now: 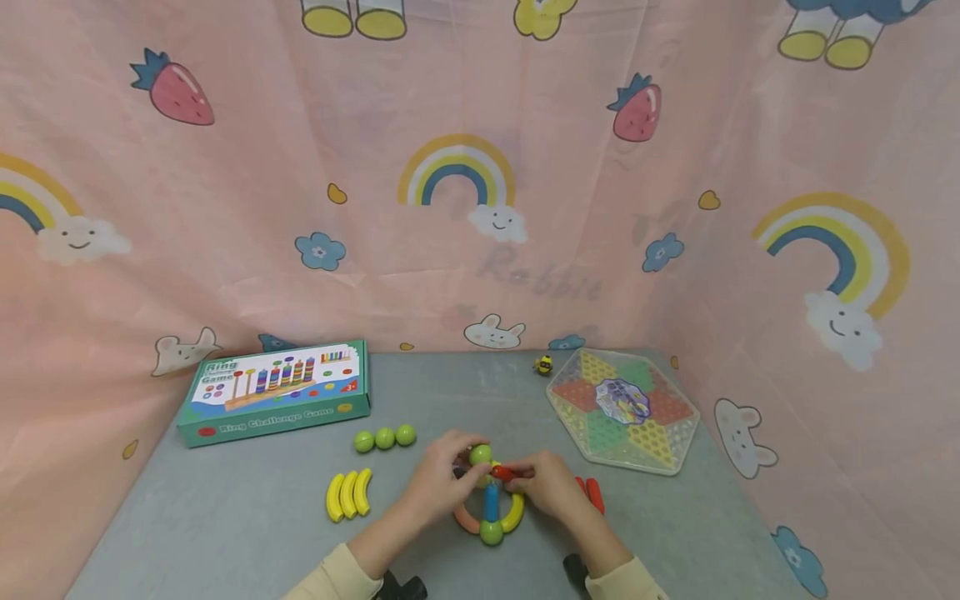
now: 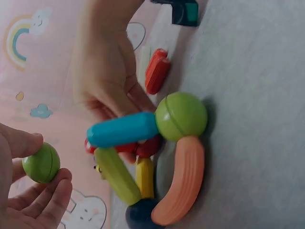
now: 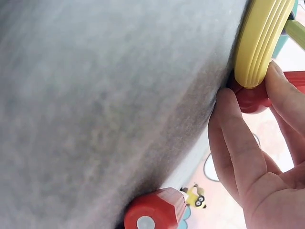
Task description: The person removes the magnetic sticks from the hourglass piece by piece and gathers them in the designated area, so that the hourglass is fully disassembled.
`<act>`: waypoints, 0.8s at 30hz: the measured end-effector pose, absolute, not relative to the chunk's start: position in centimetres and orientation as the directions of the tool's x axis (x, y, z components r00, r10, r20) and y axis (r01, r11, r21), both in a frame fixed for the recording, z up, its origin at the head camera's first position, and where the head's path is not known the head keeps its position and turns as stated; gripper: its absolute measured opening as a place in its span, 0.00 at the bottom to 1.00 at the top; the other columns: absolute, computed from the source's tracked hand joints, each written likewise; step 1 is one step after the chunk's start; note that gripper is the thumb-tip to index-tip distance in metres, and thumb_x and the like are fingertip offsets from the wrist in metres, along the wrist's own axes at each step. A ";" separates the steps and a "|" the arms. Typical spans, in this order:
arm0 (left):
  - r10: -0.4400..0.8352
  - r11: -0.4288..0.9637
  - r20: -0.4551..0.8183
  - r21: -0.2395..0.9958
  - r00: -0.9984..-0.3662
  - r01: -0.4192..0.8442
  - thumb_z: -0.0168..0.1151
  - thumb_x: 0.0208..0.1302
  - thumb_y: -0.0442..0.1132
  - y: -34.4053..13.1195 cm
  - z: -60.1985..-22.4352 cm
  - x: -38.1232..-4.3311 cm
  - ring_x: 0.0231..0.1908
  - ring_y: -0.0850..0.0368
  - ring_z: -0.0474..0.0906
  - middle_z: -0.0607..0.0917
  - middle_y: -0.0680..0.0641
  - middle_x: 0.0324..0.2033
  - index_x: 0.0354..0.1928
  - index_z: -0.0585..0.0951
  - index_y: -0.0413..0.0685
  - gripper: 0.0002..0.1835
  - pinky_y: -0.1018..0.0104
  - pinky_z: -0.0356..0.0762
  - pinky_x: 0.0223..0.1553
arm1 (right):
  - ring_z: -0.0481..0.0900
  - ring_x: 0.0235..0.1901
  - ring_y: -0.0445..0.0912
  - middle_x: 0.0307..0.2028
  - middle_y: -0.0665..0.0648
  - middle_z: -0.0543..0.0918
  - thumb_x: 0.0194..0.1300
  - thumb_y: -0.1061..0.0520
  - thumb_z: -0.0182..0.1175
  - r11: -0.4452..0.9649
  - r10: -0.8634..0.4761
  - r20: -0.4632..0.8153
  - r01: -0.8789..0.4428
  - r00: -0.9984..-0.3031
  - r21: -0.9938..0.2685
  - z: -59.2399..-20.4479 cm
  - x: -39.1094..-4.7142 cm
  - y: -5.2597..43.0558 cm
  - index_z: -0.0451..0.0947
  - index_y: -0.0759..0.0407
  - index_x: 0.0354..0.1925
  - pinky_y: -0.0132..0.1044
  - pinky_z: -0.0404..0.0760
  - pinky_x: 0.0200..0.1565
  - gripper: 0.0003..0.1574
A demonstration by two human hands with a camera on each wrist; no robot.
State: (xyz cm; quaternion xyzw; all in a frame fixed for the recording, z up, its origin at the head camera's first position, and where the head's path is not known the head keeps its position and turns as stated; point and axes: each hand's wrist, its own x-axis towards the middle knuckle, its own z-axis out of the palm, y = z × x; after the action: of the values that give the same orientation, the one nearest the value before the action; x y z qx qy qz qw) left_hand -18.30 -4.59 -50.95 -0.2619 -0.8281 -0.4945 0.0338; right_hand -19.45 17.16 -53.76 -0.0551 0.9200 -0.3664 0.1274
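Note:
My left hand (image 1: pixel 444 473) pinches a green ball (image 2: pixel 42 163) between thumb and fingers, above a toy frame of magnetic sticks and balls. With thumb and fingertips, my right hand (image 1: pixel 553 485) grips a red ball (image 3: pixel 252 99) at the end of the frame's curved yellow stick (image 3: pixel 262 43). A red stick (image 2: pixel 125 149) also reaches this ball. Another green ball (image 2: pixel 181 117) at the frame's near side joins a blue stick (image 2: pixel 123 130) and a curved orange stick (image 2: pixel 183 183). A yellow-green stick (image 2: pixel 117 175) slants from the blue stick's raised end to a dark blue ball (image 2: pixel 142 214).
Left of the frame lie three green balls (image 1: pixel 385 438) and three curved yellow sticks (image 1: pixel 348 495). Red sticks (image 1: pixel 595 495) lie beside my right wrist. Behind stand a ring game box (image 1: pixel 273 392), a hexagonal checkers board (image 1: pixel 622 410) and a small bee-like figure (image 1: pixel 543 365).

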 end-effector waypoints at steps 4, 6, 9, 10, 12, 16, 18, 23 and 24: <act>0.339 0.417 0.393 0.752 -0.855 0.511 0.70 0.64 0.37 -5.5 -51.0 -19.3 0.41 0.57 0.83 0.86 0.48 0.46 0.53 0.84 0.46 0.16 0.60 0.85 0.44 | 0.86 0.42 0.45 0.41 0.53 0.91 0.57 0.56 0.74 0.736 -0.180 -0.204 0.006 -0.962 -0.677 -53.6 -19.4 16.9 0.90 0.52 0.46 0.42 0.84 0.41 0.16; 0.308 0.463 0.387 0.737 -0.869 0.493 0.71 0.61 0.36 -6.1 -51.1 -19.9 0.43 0.56 0.83 0.86 0.48 0.46 0.52 0.84 0.44 0.17 0.56 0.84 0.46 | 0.85 0.42 0.44 0.41 0.53 0.91 0.57 0.57 0.74 0.738 -0.179 -0.201 0.004 -0.963 -0.675 -53.6 -19.4 16.7 0.90 0.52 0.47 0.41 0.84 0.41 0.16; 0.272 0.534 0.333 0.728 -0.903 0.430 0.73 0.59 0.37 -7.1 -51.5 -21.0 0.46 0.54 0.83 0.86 0.48 0.46 0.53 0.84 0.42 0.19 0.51 0.82 0.50 | 0.84 0.41 0.43 0.41 0.52 0.90 0.58 0.57 0.74 0.744 -0.178 -0.200 0.001 -0.964 -0.668 -53.6 -19.4 16.5 0.90 0.52 0.47 0.40 0.83 0.40 0.16; 0.263 0.547 0.307 0.733 -0.915 0.403 0.73 0.59 0.37 -7.4 -51.6 -21.3 0.47 0.54 0.82 0.86 0.48 0.46 0.53 0.84 0.42 0.19 0.50 0.81 0.51 | 0.83 0.41 0.43 0.41 0.53 0.90 0.58 0.58 0.74 0.744 -0.179 -0.198 -0.001 -0.964 -0.668 -53.6 -19.4 16.5 0.90 0.53 0.47 0.40 0.83 0.40 0.16; 0.248 0.558 0.257 0.750 -0.934 0.355 0.74 0.59 0.36 -8.0 -52.0 -22.0 0.48 0.53 0.82 0.86 0.48 0.47 0.54 0.84 0.42 0.20 0.50 0.81 0.53 | 0.83 0.41 0.43 0.42 0.53 0.90 0.58 0.58 0.74 0.749 -0.178 -0.204 0.002 -0.963 -0.663 -53.6 -19.4 16.4 0.90 0.52 0.47 0.40 0.83 0.40 0.16; 0.240 0.564 0.197 0.769 -0.951 0.302 0.75 0.58 0.35 -9.1 -52.8 -23.4 0.49 0.53 0.81 0.86 0.48 0.47 0.54 0.84 0.42 0.21 0.49 0.81 0.53 | 0.83 0.42 0.44 0.43 0.53 0.90 0.58 0.57 0.74 0.753 -0.179 -0.213 0.006 -0.960 -0.658 -53.7 -19.4 16.4 0.90 0.51 0.47 0.41 0.83 0.41 0.16; 0.250 0.572 0.192 0.762 -0.949 0.305 0.75 0.57 0.35 -9.5 -53.3 -24.1 0.48 0.52 0.81 0.86 0.47 0.47 0.54 0.84 0.41 0.21 0.49 0.81 0.52 | 0.83 0.43 0.44 0.43 0.53 0.90 0.58 0.57 0.74 0.750 -0.173 -0.219 0.015 -0.960 -0.662 -53.6 -19.4 16.5 0.90 0.51 0.47 0.42 0.83 0.41 0.16; 0.255 0.602 0.198 0.734 -0.946 0.316 0.75 0.56 0.35 -10.5 -54.6 -25.8 0.51 0.47 0.81 0.86 0.44 0.48 0.52 0.84 0.41 0.20 0.49 0.80 0.54 | 0.83 0.43 0.46 0.43 0.53 0.90 0.58 0.58 0.73 0.756 -0.157 -0.211 0.019 -0.965 -0.654 -53.5 -19.2 16.7 0.90 0.51 0.47 0.44 0.83 0.43 0.17; 0.251 0.611 0.194 0.728 -0.948 0.310 0.75 0.56 0.34 -10.7 -54.9 -26.0 0.51 0.46 0.81 0.86 0.43 0.49 0.52 0.85 0.41 0.20 0.48 0.79 0.55 | 0.83 0.44 0.47 0.43 0.53 0.90 0.58 0.58 0.73 0.760 -0.159 -0.206 0.013 -0.966 -0.650 -53.4 -19.2 16.7 0.90 0.51 0.47 0.45 0.83 0.44 0.16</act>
State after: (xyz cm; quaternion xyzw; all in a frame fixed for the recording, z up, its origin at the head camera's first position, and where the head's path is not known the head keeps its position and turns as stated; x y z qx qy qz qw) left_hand -26.01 -10.66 -54.87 -0.1566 -0.8968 -0.4123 0.0359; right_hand -19.17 16.67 -53.40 -0.0392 0.9296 -0.3445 0.1252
